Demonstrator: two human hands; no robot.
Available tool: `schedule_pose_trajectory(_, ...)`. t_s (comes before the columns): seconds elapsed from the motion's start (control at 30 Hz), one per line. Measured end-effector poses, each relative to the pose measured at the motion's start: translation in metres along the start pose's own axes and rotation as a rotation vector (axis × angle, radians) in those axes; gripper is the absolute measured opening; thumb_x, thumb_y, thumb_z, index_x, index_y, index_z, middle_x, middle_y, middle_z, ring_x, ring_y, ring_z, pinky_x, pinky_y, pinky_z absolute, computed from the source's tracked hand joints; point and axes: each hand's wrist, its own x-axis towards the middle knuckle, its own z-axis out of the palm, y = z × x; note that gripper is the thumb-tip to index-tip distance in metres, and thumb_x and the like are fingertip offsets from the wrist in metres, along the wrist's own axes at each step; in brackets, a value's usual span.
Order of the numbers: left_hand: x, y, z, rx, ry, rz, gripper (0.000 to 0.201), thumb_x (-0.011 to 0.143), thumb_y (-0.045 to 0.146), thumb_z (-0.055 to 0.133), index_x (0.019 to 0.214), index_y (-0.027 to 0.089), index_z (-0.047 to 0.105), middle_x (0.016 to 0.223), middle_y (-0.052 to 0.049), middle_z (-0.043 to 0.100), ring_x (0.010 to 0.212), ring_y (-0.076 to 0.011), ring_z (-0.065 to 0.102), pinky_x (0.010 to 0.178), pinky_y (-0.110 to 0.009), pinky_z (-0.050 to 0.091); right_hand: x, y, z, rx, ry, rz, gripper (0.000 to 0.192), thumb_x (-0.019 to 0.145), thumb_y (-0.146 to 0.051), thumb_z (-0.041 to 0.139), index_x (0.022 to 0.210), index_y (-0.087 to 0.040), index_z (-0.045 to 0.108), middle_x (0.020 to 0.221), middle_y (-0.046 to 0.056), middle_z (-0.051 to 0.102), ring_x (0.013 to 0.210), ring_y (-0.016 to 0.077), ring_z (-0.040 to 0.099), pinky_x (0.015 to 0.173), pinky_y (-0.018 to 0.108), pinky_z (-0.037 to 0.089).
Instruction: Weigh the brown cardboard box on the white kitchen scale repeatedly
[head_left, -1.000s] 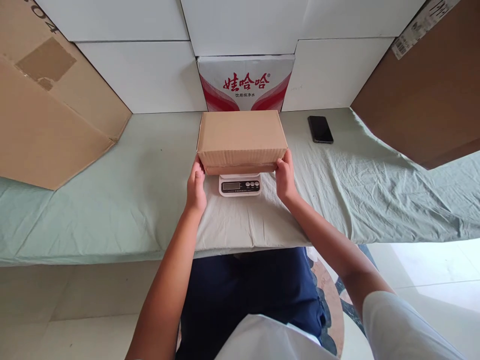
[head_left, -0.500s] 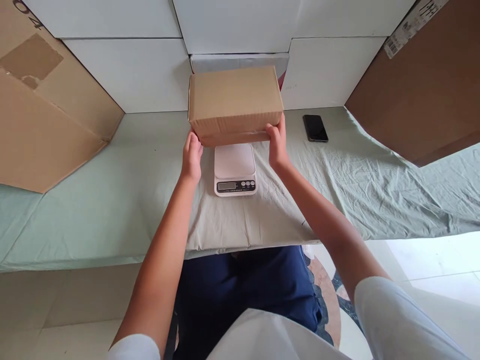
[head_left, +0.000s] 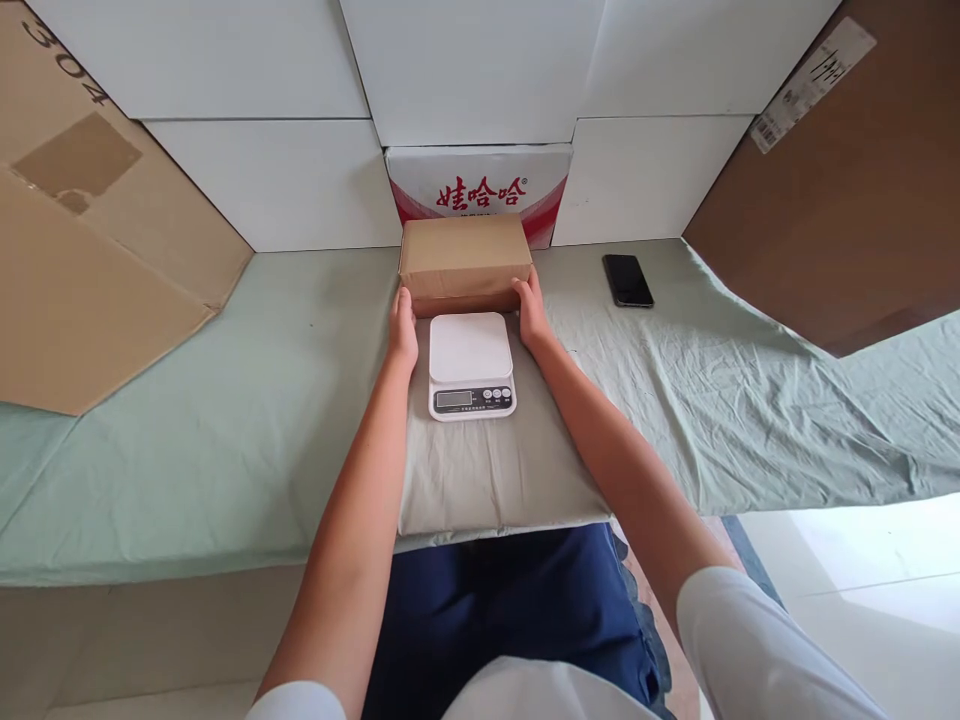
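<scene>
Since the earlier frames, the plain brown corrugated cardboard box (head_left: 465, 262) has come off the small white digital kitchen scale (head_left: 471, 365) and now sits behind it on the cloth, upper centre of the frame, against the red-and-white printed carton (head_left: 478, 183). The left hand (head_left: 403, 330) and right hand (head_left: 529, 312) press flat against the box's two ends, fingers open along the sides, clamping it between them. Setting the box down looks like the step in hand; next the hands would need only to let go. The pale green bedsheet-like cloth (head_left: 675, 400) is wrinkled and soft, the scale's plate smooth and bare. A black smartphone (head_left: 628, 280) lies at the upper right.
</scene>
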Motion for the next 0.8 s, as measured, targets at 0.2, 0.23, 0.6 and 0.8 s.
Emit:
schedule_pose_trajectory(0.2,0.012,-0.002,-0.004,0.008,-0.017,-0.047,0.096,0.084,0.091,0.044,0.153,0.025,0.053,0.173,-0.014,0.041,0.164,-0.0254,0.033,0.135,-0.047,0.025,0.002,0.007,-0.001,-0.028,0.057,0.034,0.058,0.082,-0.056,0.057,0.134,-0.032,0.056,0.148,0.004,0.057,0.148,0.0282,0.04,0.134,0.058,0.028)
schedule_pose_trajectory(0.23,0.012,-0.002,-0.004,0.012,-0.026,-0.046,0.097,0.085,0.091,0.043,0.154,0.024,0.052,0.173,-0.015,0.04,0.164,-0.0251,0.032,0.135,-0.047,0.025,0.002,0.007,-0.001,-0.028,0.062,0.04,0.057,0.082,-0.056,0.058,0.134,-0.032,0.056,0.147,0.004,0.057,0.148,0.0279,0.04,0.135,0.057,0.028)
schedule_pose_trajectory(0.6,0.014,0.026,-0.021,0.053,0.079,-0.032,0.093,0.096,0.084,0.029,0.164,0.022,0.033,0.183,-0.006,0.013,0.17,-0.024,0.002,0.14,-0.043,0.008,0.028,0.023,-0.02,0.084,0.14,0.093,0.077,0.08,-0.072,0.047,0.144,-0.03,0.043,0.165,0.007,0.043,0.16,0.0244,0.037,0.136,0.058,0.025)
schedule_pose_trajectory(0.8,0.004,0.082,-0.08,0.003,0.26,-0.012,0.089,0.102,0.069,-0.004,0.17,0.013,0.0,0.183,-0.004,-0.01,0.169,-0.0206,-0.013,0.14,-0.04,0.0,0.06,0.018,-0.115,0.178,0.47,0.099,0.074,0.086,-0.074,0.025,0.147,-0.035,0.042,0.164,0.005,0.041,0.162,0.0254,0.041,0.133,0.065,0.024)
